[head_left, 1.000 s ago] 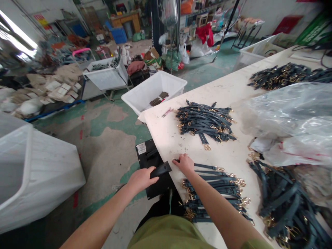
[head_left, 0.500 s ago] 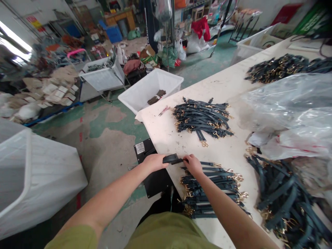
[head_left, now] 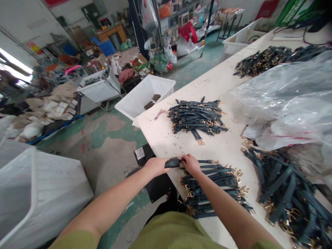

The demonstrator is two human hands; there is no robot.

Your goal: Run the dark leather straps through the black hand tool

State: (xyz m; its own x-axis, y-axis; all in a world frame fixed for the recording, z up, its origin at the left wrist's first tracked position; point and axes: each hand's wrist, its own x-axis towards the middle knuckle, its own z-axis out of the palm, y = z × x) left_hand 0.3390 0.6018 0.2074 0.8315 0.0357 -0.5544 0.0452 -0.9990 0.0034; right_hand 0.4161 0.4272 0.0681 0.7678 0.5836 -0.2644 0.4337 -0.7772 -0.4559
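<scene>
Black elongated handheld tool gripped in left hand. Right hand pinching narrow dark-blue strap, near tool's tip.

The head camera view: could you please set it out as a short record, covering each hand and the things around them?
Left hand: gripping a black tool, exact type unclear
Right hand: appears to pinch the end of a dark strap
Tool tip: close to the right fingers; contact unclear
Table: white
Beside right forearm: row of straps with gold clips
Beyond hands: strap pile
Far right: plastic sheet and looser strap heap
Past table corner: white bin holding brown bundle
</scene>
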